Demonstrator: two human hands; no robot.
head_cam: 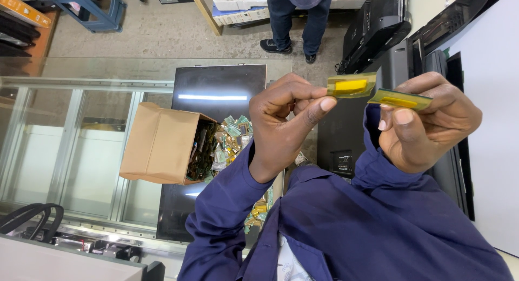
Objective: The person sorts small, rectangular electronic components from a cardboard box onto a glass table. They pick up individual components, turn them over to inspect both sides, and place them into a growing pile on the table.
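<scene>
Pinched shut between thumb and forefinger, the left hand (286,124) holds up a small yellow-green circuit strip (351,86). The right hand (427,119) is closed the same way on a second strip (400,100), with their inner ends just beside each other, perhaps touching. Judging by this, the two pieces are being held up side by side for comparison. Any further handling calls for a light edge grip, since such thin strips look easy to bend. Below the hands, a brown cardboard box (162,143) lies on its side on a dark flat panel (216,84), spilling a heap of similar green and gold pieces (232,135). The panel rests on a glass-topped table (81,135). To the right, a black casing carries a small pale rectangular label (341,163). Farther off, black screen sets (378,21) lean against the wall, another person's legs (297,21) stand on the concrete floor, and a flat orange package (24,8) sits in the far left corner.
</scene>
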